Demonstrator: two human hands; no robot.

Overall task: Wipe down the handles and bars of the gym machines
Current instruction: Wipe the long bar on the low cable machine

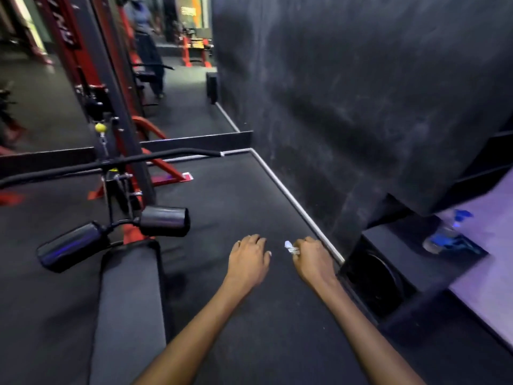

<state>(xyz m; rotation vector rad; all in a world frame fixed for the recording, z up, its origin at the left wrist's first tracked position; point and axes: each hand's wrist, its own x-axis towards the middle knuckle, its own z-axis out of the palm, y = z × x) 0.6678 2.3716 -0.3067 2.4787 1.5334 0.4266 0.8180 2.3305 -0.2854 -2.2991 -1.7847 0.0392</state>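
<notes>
Both my arms reach forward over the dark floor. My right hand (312,255) grips a small white cloth (290,247), whose end pokes out past the fingers on the left. My left hand (248,252) hangs beside it with loosely curled fingers and holds nothing. To the left stands a red and black cable machine (111,112). Its long black bar (116,162) hangs from a chain with a yellow ball (100,127). Two black roller pads (165,220) (73,245) sit above the black seat pad (129,301). Neither hand touches the machine.
A dark wall (361,93) rises on the right, with a white strip (299,202) along its base. A blue spray bottle (449,232) lies on a ledge at the far right. A mirror behind the machine reflects a standing person (145,37) and red equipment.
</notes>
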